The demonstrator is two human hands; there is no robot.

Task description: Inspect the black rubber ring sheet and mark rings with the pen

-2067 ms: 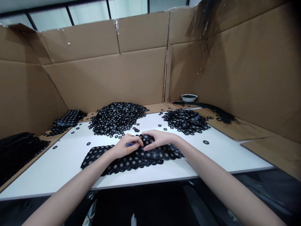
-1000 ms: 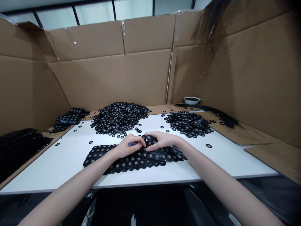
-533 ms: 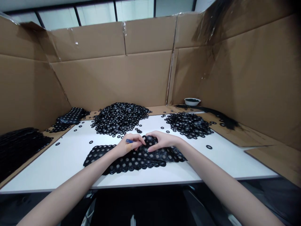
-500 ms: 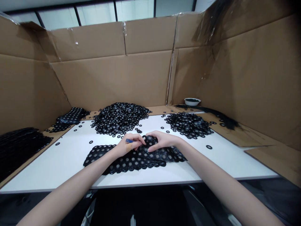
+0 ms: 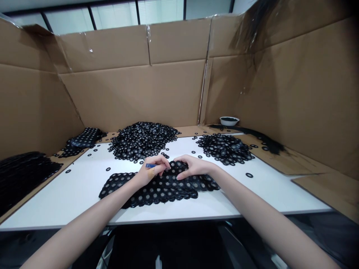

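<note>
A dark sheet of joined black discs with pale centres [image 5: 161, 192] lies on the white board, its upper edge raised between my hands. My left hand [image 5: 153, 170] is closed around a slim tool with a blue handle [image 5: 150, 166]; its tip is hidden by the fingers at the sheet's edge. On the other side, my right hand [image 5: 193, 166] pinches the raised part of the sheet between thumb and fingers.
Behind my hands rises a big heap of black rings [image 5: 143, 140], with a smaller heap [image 5: 226, 148] to the right. A white bowl [image 5: 229, 121], a bundle of black strands [image 5: 258, 136] and stacked dark sheets [image 5: 25, 175] lie around the white board [image 5: 70, 198]. Cardboard walls [image 5: 131, 93] enclose it.
My left hand has shifted slightly up and left with the blue-handled tool, away from the sheet's edge. My right hand has barely moved and still grips the sheet.
</note>
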